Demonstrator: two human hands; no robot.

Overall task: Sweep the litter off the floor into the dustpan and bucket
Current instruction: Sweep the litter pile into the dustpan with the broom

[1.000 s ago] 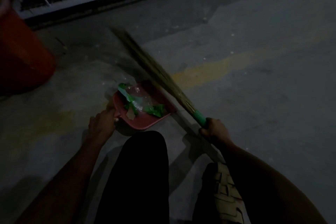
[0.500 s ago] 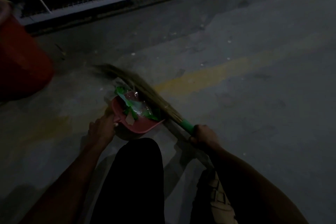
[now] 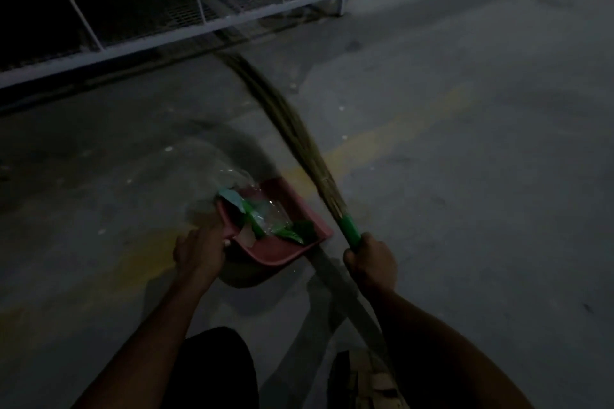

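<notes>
Red dustpan [image 3: 289, 244] on concrete floor [image 3: 465, 176], centre frame, loaded w/ green wrappers [image 3: 292, 231] + clear plastic [image 3: 232, 178]. Left hand [image 3: 199, 251] curled round its left rim. Right hand [image 3: 372, 261] fisted on the stick broom [image 3: 299, 136] at green handle; bristles blurred, reaching toward white wire rack [image 3: 199, 10].

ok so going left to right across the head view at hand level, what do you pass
left hand gripping the dustpan's edge → pink plastic dustpan holding green and clear plastic litter → green-handled straw broom → right hand gripping the broom's handle
</notes>
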